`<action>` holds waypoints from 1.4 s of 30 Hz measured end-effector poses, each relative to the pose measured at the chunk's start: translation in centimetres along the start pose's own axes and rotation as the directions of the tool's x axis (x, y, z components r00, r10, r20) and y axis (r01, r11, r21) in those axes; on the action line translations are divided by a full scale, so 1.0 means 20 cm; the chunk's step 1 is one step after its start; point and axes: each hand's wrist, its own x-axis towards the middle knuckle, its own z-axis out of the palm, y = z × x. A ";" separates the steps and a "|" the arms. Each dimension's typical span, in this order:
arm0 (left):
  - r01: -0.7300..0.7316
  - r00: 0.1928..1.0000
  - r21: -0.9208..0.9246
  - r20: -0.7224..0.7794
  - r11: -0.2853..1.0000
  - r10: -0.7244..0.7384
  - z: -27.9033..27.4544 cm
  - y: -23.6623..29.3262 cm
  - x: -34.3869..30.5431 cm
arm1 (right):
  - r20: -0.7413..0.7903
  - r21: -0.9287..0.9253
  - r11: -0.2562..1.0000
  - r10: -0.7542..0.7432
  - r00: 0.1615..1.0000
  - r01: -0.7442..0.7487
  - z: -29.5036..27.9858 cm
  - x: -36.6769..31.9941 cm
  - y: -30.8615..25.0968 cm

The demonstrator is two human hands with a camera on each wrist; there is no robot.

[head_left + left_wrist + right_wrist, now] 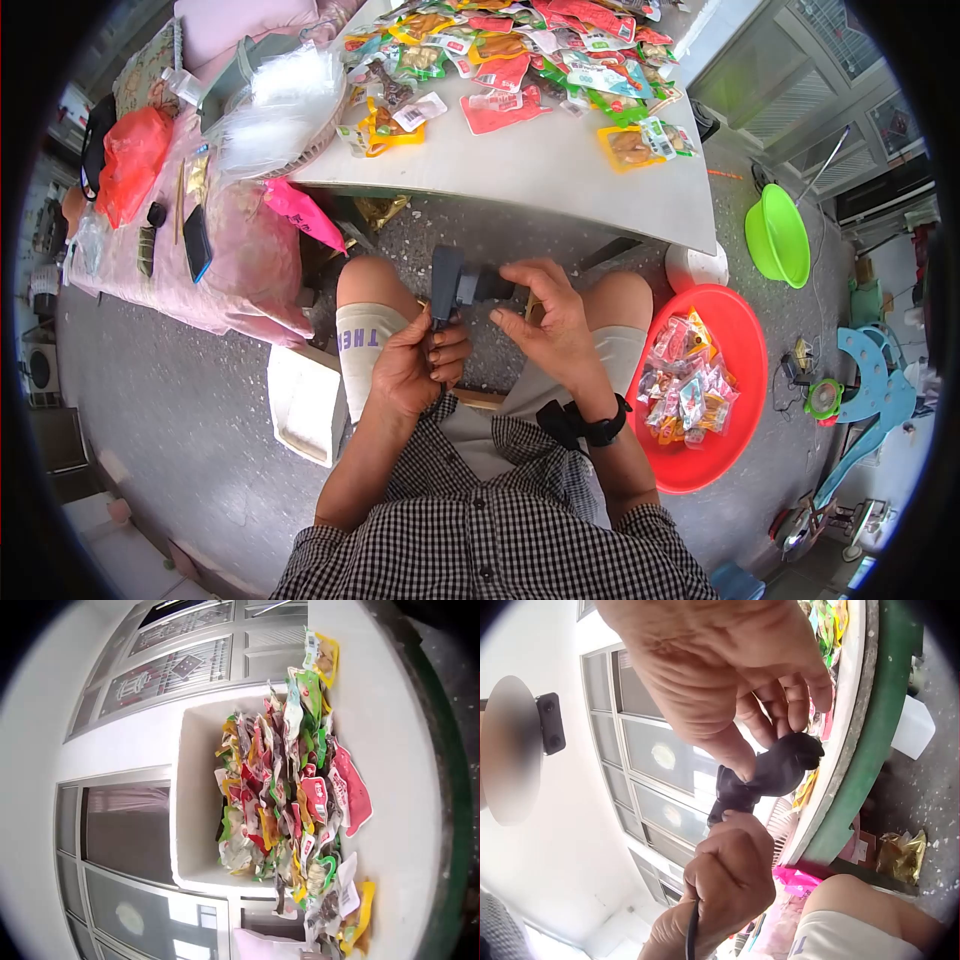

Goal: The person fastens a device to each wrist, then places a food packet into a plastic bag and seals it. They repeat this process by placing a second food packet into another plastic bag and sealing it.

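Note:
My left hand (420, 360) grips a dark handheld device (446, 283) in front of my knees, fingers curled round its lower end. A thin black cord (692, 930) runs down from that fist in the right wrist view. A blurred black part (492, 286) sticks out from the device toward the right hand. There the right hand (555, 330) is raised, thumb and fingers spread apart and loosely bent, fingertips right at the black part. In the right wrist view its thumb overlaps the black device (784, 769). A black band (605, 430) circles the right wrist.
Many colourful snack packets (510, 45) lie on the white table (560, 185), with a white foam box (199, 757) behind them. A red basin (742, 440) of packets stands right of my knee. A white tray (300, 410) and a green basin (790, 245) are nearby.

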 end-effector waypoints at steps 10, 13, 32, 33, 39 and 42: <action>0.122 0.989 -0.094 0.091 0.988 -0.113 -0.08 0.05 -0.02 | -0.029 -0.157 0.982 -0.110 0.994 0.104 0.05 0.03 -0.01; 0.162 0.984 -0.087 0.082 0.983 -0.155 -0.12 0.05 -0.01 | -0.035 -0.095 0.990 -0.109 0.993 0.106 0.05 0.04 -0.03; -0.113 0.894 0.823 -0.160 0.557 0.418 -0.13 0.02 -0.01 | 0.129 0.297 0.891 0.320 0.939 -0.344 0.06 0.01 0.03; -0.124 0.864 0.902 -0.106 0.413 0.492 -0.13 0.01 0.00 | 0.124 0.278 0.898 0.319 0.939 -0.342 0.07 0.00 0.05; -0.046 0.545 0.504 0.736 -0.862 0.402 0.01 -0.07 -0.02 | 0.118 0.248 0.848 0.453 0.884 -0.468 0.07 0.01 0.04; -0.329 0.629 0.419 0.766 -0.847 0.134 0.02 -0.09 0.00 | 0.146 0.303 0.809 0.484 0.863 -0.505 0.07 0.00 0.06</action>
